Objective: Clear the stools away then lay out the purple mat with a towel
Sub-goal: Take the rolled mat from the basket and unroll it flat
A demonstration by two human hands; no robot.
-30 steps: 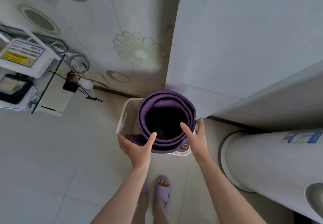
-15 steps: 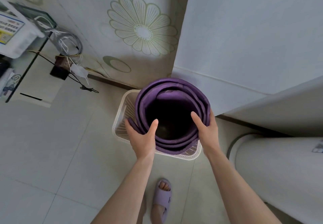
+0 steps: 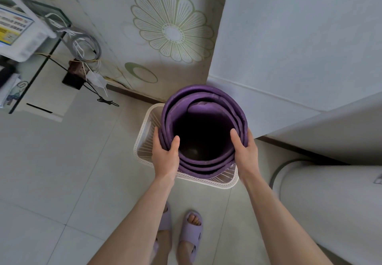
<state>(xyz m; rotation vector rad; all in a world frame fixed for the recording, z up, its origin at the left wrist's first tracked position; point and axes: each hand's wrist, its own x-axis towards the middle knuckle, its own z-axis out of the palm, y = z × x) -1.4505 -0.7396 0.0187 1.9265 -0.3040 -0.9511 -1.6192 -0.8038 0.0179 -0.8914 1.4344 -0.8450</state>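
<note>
The purple mat (image 3: 203, 101) is rolled up and stands on end in a white slatted basket (image 3: 144, 138), its open top end facing me. My left hand (image 3: 165, 155) grips the roll's left rim, thumb inside the coil. On the right rim sits my right hand (image 3: 246, 153), thumb inside too and fingers wrapped around the outside. No stools and no towel are in view.
The basket stands on a tiled floor against a flower-patterned wall (image 3: 173, 31) and a white cabinet corner (image 3: 289, 57). A white cylindrical appliance (image 3: 330, 202) is close on the right. A glass shelf (image 3: 39, 66) with cables (image 3: 86, 47) is at left. My feet wear purple slippers (image 3: 191, 233).
Both hands went from touching the near rim to gripping the roll's left and right sides. The roll now looks larger and closer in view, and my other foot has come into view.
</note>
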